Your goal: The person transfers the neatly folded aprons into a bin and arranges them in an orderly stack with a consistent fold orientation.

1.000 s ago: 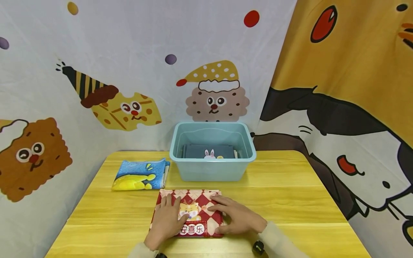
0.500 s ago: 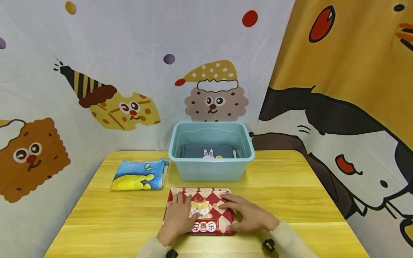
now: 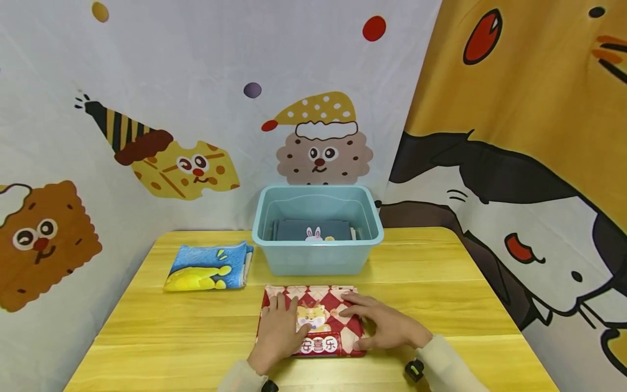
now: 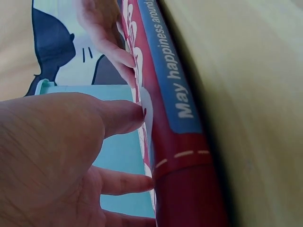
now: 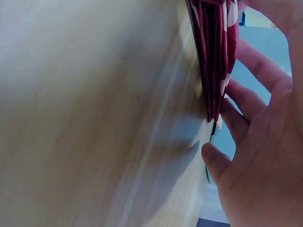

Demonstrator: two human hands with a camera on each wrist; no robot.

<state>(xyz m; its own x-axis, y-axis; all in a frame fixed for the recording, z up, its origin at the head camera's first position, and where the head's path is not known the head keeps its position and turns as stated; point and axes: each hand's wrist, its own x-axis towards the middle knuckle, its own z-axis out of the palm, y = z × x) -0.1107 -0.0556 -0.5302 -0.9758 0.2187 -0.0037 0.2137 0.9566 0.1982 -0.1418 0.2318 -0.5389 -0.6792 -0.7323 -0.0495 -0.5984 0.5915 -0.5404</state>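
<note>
A folded red-and-cream checked cloth (image 3: 323, 305) with a cartoon animal and white-circled characters lies flat on the table, in front of the tub. Across its left part rests my left hand (image 3: 276, 329), fingers extended on the top face. My right hand (image 3: 389, 324) touches the right side, its fingertips on top and its thumb by the near right corner. In the right wrist view, several stacked layers show along the cloth's edge (image 5: 215, 61), with the fingers lightly bent over it. The left wrist view shows printed English words on the near fold (image 4: 173, 71).
A light blue plastic tub (image 3: 318, 258) stands at the back of the wooden table (image 3: 441, 283). Inside it sits a dark grey-blue folded item (image 3: 289, 230) with a rabbit print. To the tub's left lies a blue and yellow folded cloth (image 3: 208, 267). Printed curtains (image 3: 196, 71) hang behind.
Both hands have slid the red checked cloth to the right along the table, coming more in line with the tub. The tub and the blue cloth stay where they were.
</note>
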